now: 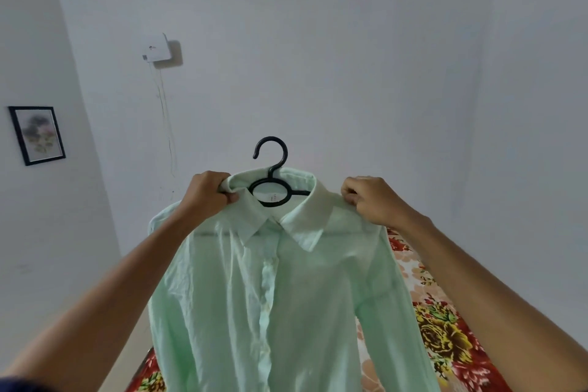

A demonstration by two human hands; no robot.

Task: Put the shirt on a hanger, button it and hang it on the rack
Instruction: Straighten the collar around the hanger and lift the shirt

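Observation:
A pale mint-green shirt point(286, 296) hangs on a black plastic hanger point(272, 165), held up in front of me against the white wall. The hanger's hook points left above the collar; its arms are hidden inside the shoulders. The front placket looks closed down the middle. My left hand point(210, 192) grips the collar and shoulder on the left side. My right hand point(370, 199) pinches the shoulder fabric just right of the collar. No rack is in sight.
A bed with a red and yellow floral sheet point(445, 328) lies below and behind the shirt. A framed picture point(36, 135) hangs on the left wall. A small white box point(157, 49) with dangling wires is fixed to the far wall.

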